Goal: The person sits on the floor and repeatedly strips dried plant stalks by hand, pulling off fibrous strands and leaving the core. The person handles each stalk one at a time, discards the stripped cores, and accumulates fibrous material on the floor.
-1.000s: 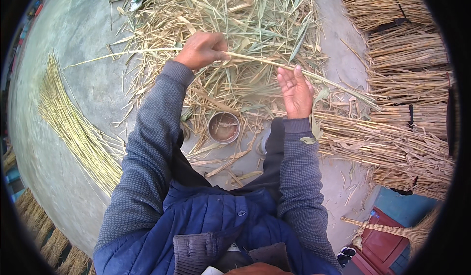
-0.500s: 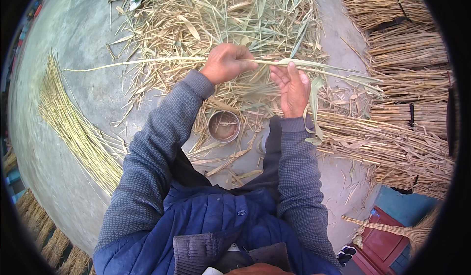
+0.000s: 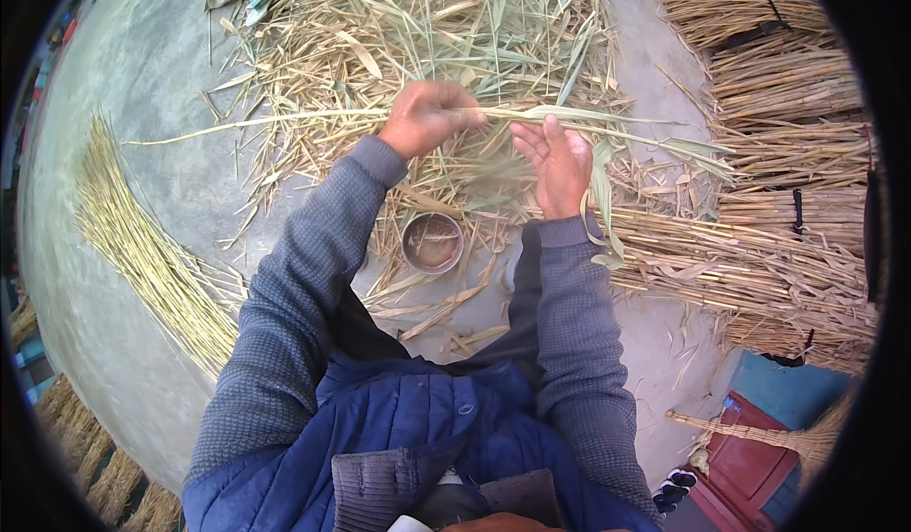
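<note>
A long pale-green reed stalk (image 3: pixel 256 124) lies crosswise before me, its thin end to the left and its leafy end to the right. My left hand (image 3: pixel 427 119) is closed round its middle. At the leafy part, my right hand (image 3: pixel 558 171) has its palm turned up and its fingers apart, with the thumb and fingertips close against the stalk; whether they press on it is unclear. Green leaves (image 3: pixel 604 195) hang from the stalk beside the right wrist. A pale blur, perhaps a loose leaf, shows below and between the hands.
Ahead spreads a heap of stripped leaves (image 3: pixel 455 29). Between my legs is a round metal bowl (image 3: pixel 433 266). A bundle of peeled stalks (image 3: pixel 152 238) lies on the floor at left. Tied reed bundles (image 3: pixel 783 95) line the right side, near a broom (image 3: pixel 740 429).
Both hands have moved slightly left and up with the stalk. The right hand's fingers have spread a little, and a pale blur has appeared beneath the hands.
</note>
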The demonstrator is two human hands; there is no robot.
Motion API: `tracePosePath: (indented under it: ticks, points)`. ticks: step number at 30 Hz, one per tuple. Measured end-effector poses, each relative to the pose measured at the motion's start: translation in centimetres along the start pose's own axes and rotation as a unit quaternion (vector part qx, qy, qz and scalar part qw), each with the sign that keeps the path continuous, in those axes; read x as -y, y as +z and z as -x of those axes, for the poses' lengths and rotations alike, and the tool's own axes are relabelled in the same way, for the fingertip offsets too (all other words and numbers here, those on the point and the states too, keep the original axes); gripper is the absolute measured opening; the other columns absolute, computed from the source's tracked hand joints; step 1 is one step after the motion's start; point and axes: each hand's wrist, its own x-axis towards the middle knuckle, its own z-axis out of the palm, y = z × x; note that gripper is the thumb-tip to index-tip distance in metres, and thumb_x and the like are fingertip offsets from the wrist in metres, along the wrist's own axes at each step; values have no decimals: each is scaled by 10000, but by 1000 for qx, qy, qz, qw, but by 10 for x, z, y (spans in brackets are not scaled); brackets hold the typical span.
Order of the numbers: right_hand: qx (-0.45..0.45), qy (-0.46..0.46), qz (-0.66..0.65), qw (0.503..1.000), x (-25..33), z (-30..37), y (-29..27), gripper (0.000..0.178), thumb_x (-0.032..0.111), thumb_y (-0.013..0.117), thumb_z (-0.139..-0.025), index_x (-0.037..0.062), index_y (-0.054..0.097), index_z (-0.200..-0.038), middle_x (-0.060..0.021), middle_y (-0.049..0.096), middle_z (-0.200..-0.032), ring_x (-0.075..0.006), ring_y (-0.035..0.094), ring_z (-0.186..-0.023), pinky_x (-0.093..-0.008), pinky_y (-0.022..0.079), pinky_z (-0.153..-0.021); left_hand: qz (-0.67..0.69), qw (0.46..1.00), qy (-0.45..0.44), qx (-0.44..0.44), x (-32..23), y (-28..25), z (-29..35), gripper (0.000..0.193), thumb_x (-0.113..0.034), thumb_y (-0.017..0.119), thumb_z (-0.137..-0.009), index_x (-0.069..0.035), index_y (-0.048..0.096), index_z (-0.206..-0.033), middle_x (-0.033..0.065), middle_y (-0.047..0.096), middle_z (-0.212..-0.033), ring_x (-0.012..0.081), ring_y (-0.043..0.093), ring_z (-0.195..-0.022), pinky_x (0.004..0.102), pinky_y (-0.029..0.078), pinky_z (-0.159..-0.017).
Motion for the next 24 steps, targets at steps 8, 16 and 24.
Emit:
tracePosePath:
  ticks: [8, 16, 24]
  points:
    - [-83, 27, -16, 996, -7, -6, -17, 281, 186, 576, -1025, -83, 542, -1099, -225, 686, -1012, -282, 735, -880, -324, 621, -737, 239, 956, -29, -168, 0, -78, -10, 152, -164, 770, -890, -48, 689, -948, 53, 739, -818, 61, 613, -637, 195, 502, -604]
    - [-114, 10, 18, 993, 0, -11, -38, 257, 144, 593, -997, -92, 530, -1076, -244, 686, -1002, -295, 733, -879, -352, 639, -743, -271, 945, -47, -180, 16, -98, -4, 323, -361, 773, -859, -68, 714, -981, 53, 718, -790, 167, 607, -700, 335, 481, -669]
    - [-143, -17, -26, 989, 7, -16, -34, 280, 199, 632, -996, -70, 557, -1024, -213, 691, -923, -259, 728, -775, -307, 634, -658, -406, 882, 237, 24, 4, -40, -9, 334, -401, 776, -812, -117, 751, -984, 21, 729, -900, 195, 625, -867, 348, 416, -845]
